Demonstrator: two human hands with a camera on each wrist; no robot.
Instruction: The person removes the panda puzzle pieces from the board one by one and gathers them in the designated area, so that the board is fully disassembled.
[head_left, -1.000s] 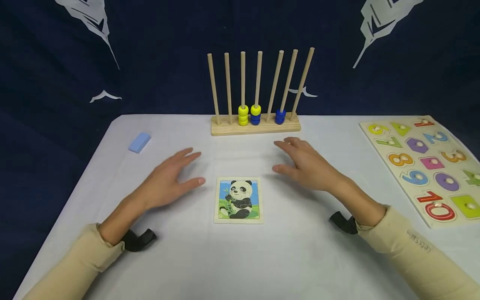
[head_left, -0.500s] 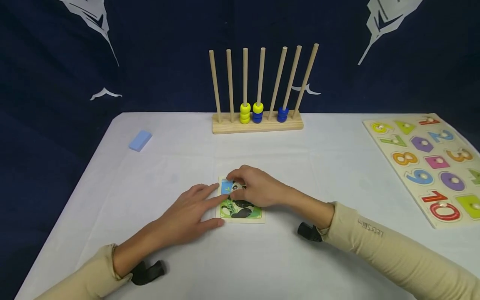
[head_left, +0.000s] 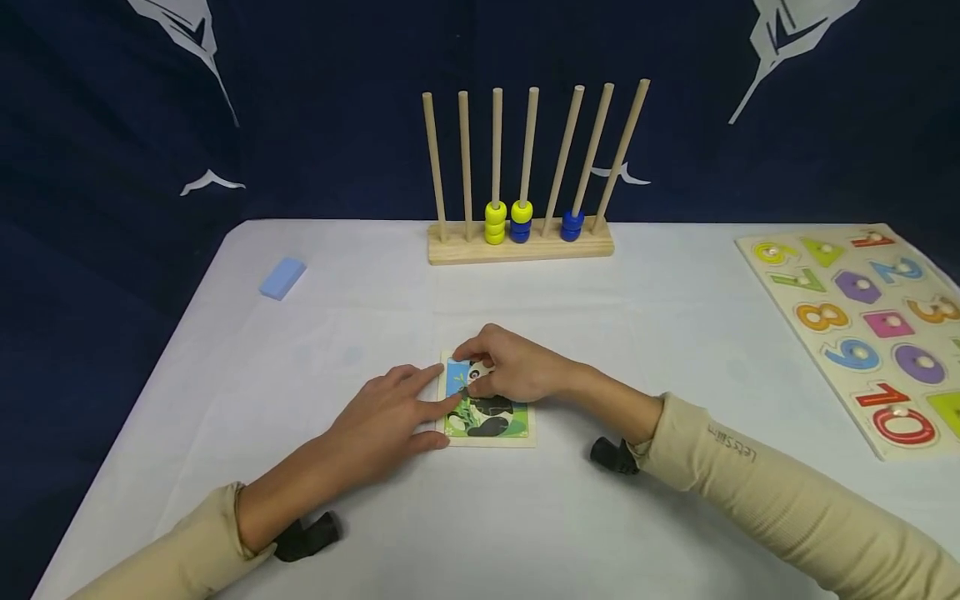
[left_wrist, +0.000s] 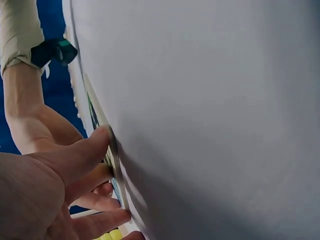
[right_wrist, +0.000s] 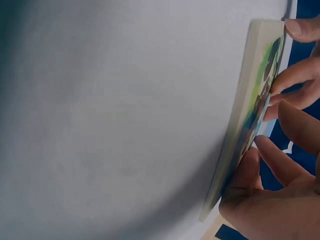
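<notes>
- The panda puzzle (head_left: 492,407) lies on the white cloth (head_left: 360,325), on the person's side of the peg rack (head_left: 521,253) and well apart from it, before the left half of its base.
- The left hand (head_left: 384,419) is at the puzzle's left edge, also on the person's side of the rack. Its fingers are spread and nearly straight; they touch frame and picture but grip nothing. Light pressure here should prevent sliding.
- The right hand (head_left: 519,368) is over the puzzle's part nearest the rack. Its thumb and forefinger are bent, with a small gap between the tips; whether they pinch a piece, I cannot tell.
- The step in hand seems to be fingertip work on the picture. It is better to act straight up or down, without dragging the frame toward the rack.
- The left forefinger is just beside the right thumb; a little more room would be wise, because pressing there could disturb a neighbouring piece.
</notes>
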